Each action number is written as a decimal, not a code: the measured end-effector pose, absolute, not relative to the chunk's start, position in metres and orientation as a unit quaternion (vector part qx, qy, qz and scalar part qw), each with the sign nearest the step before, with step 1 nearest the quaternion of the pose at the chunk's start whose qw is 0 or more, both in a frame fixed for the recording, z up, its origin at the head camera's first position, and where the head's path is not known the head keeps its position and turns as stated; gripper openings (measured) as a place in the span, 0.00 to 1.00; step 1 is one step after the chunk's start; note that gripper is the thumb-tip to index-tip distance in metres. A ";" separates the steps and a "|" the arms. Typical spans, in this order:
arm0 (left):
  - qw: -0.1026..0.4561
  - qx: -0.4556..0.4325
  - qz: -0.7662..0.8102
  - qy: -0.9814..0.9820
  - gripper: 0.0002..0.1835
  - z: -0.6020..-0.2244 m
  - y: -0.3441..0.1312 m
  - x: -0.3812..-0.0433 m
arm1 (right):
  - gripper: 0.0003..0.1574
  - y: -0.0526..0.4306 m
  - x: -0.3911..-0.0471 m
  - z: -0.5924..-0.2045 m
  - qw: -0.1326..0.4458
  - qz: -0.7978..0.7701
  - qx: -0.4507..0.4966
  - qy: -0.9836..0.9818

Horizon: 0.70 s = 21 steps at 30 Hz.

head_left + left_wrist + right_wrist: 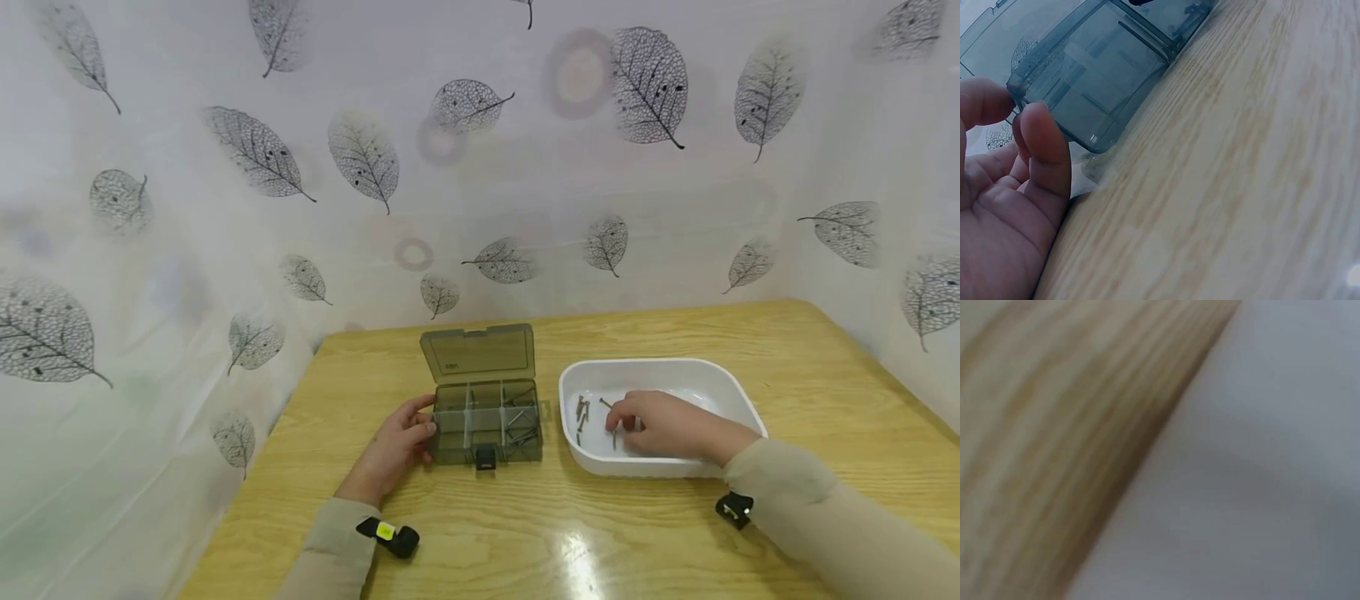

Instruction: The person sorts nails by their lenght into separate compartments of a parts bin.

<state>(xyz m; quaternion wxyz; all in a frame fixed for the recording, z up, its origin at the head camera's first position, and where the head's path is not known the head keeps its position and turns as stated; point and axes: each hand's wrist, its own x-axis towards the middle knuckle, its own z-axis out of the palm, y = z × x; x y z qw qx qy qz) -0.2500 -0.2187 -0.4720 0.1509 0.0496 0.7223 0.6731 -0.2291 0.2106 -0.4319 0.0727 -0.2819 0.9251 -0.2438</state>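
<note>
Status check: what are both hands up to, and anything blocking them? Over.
Left hand grips compartment box, lid open. Right hand in white tray, beside loose fasteners; grip unclear. Nothing visibly in the way.

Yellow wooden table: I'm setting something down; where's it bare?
The table is bare between the beige sleeves, in front of the translucent grey plastic box and white oblong tray, and right of that tray. Crowded: the narrow gap between box and tray; the box's left side, gripped by the left hand; the tray, holding metal fasteners and the right hand.
</note>
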 end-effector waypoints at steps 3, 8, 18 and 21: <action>0.152 0.050 0.673 0.722 0.29 -0.473 -0.219 -0.250 | 0.14 0.211 -0.229 -0.434 0.073 -0.247 -0.275 0.926; 0.151 0.051 0.673 0.722 0.29 -0.474 -0.220 -0.250 | 0.10 0.213 -0.231 -0.437 0.081 -0.243 -0.277 0.926; 0.149 0.052 0.672 0.723 0.30 -0.474 -0.219 -0.251 | 0.12 0.215 -0.235 -0.439 0.076 -0.224 -0.285 0.929; 0.150 0.050 0.671 0.724 0.30 -0.473 -0.219 -0.250 | 0.12 0.215 -0.234 -0.439 0.070 -0.226 -0.275 0.932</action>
